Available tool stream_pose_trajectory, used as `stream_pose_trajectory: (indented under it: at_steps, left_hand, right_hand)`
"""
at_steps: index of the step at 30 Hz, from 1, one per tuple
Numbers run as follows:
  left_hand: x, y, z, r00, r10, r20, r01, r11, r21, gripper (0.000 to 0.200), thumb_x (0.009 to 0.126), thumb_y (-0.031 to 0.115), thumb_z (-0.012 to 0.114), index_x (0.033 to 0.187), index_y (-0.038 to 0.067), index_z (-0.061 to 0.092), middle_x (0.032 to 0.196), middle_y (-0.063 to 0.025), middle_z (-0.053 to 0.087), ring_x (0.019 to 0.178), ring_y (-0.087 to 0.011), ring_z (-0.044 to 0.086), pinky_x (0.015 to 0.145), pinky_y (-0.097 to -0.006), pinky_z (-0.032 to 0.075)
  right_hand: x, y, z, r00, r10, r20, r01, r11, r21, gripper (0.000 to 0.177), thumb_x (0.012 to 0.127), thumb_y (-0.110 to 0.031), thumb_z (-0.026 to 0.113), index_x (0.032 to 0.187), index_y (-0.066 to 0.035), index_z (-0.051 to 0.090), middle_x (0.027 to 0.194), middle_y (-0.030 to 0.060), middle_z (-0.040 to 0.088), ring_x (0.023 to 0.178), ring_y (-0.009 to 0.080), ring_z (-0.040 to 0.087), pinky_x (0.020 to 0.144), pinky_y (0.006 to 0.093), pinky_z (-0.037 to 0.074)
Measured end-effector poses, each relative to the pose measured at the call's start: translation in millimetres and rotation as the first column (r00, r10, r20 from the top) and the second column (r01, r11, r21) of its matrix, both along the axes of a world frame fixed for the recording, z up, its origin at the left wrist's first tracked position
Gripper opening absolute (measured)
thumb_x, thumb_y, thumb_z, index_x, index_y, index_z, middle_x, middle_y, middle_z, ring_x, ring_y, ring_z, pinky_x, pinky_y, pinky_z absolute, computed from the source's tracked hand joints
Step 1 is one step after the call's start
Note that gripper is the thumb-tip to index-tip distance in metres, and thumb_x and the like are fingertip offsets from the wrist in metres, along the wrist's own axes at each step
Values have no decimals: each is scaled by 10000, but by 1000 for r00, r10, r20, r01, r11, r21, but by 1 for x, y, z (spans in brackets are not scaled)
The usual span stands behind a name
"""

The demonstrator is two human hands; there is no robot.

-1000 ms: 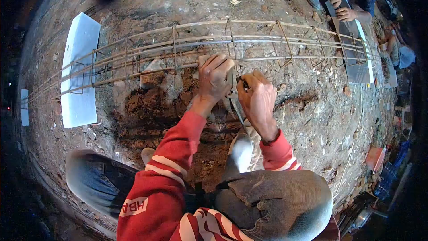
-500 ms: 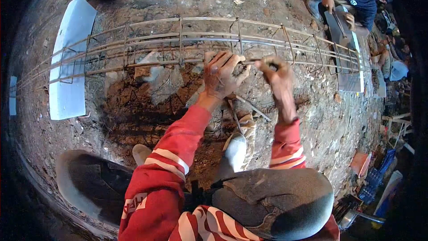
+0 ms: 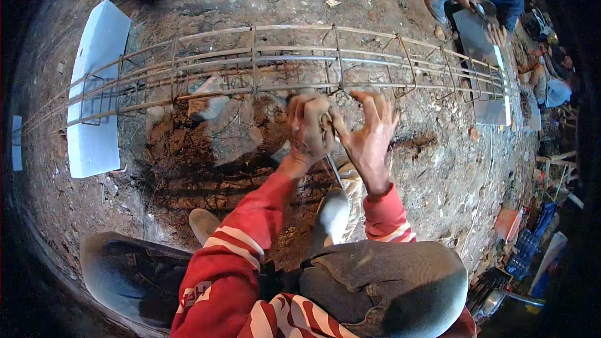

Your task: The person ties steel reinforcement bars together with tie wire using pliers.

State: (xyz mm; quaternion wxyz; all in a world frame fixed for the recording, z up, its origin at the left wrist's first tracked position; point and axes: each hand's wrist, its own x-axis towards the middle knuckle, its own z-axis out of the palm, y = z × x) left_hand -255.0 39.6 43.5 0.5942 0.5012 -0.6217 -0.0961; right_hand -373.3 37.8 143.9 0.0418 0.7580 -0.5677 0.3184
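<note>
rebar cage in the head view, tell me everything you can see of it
The rebar cage looks like brownish to grey metal: long thin bars joined by squarish hoops. It stretches across the view, appearing bowed, over the white block at left and the grey-faced block at right. The right hand and left hand are close to its near bar; whether either touches it is unclear.

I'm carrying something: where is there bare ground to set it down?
Mostly bare ground lies between the right hand, right knee and red object; another patch, scattered with scraps, lies beyond the cage. Crowded: around the left hand, beside the right; the picture's right edge, with clutter.
</note>
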Motion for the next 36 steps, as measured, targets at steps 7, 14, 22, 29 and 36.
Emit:
stream_pose_trajectory:
  at_steps: [7, 14, 22, 29, 36]
  left_hand:
    - [-23, -82, -31, 312, 331, -891, 479, 754, 448, 294, 971, 389, 577, 1053, 107, 557, 865, -60, 602, 742, -200, 600, 632, -362, 452]
    - [-52, -115, -89, 257, 289, -922, 558, 735, 386, 313, 985, 466, 555, 981, 154, 576, 736, 1, 576, 641, -153, 562, 553, -330, 412]
    - [-55, -119, -84, 268, 300, -916, 585, 704, 402, 317, 986, 468, 549, 997, 152, 576, 759, -4, 578, 658, -159, 566, 568, -333, 416]
    - [-55, -126, -71, 280, 307, -910, 584, 698, 415, 322, 987, 469, 544, 1011, 150, 576, 780, -9, 580, 672, -165, 570, 581, -336, 420]
    - [-53, -132, -68, 290, 305, -907, 596, 685, 420, 327, 988, 471, 539, 1024, 148, 576, 801, -13, 583, 687, -171, 573, 594, -339, 424]
  right_hand:
    - [-9, -18, -16, 822, -306, 480, -56, 795, 604, 183, 902, -213, 690, 968, -43, 709, 937, 34, 702, 869, 134, 606, 733, 339, 423]
    - [-58, 38, -73, 995, -102, 19, 68, 778, 625, 598, 891, -307, 688, 1357, 4, 483, 1271, 249, 576, 1202, 349, 561, 1034, 466, 439]
    - [-71, 73, -148, 880, 159, -447, 248, 650, 719, 753, 840, -137, 590, 1515, 0, 286, 1491, 333, 329, 1354, 494, 355, 1124, 606, 245]
    - [-79, 70, -181, 867, 187, -461, 182, 743, 644, 890, 868, -377, 657, 1526, 29, 216, 1476, 331, 343, 1358, 507, 341, 1105, 610, 279]
    - [-85, 80, -186, 935, 164, -314, 103, 723, 683, 813, 865, -427, 666, 1424, 80, 362, 1180, 320, 542, 1012, 453, 586, 848, 498, 502]
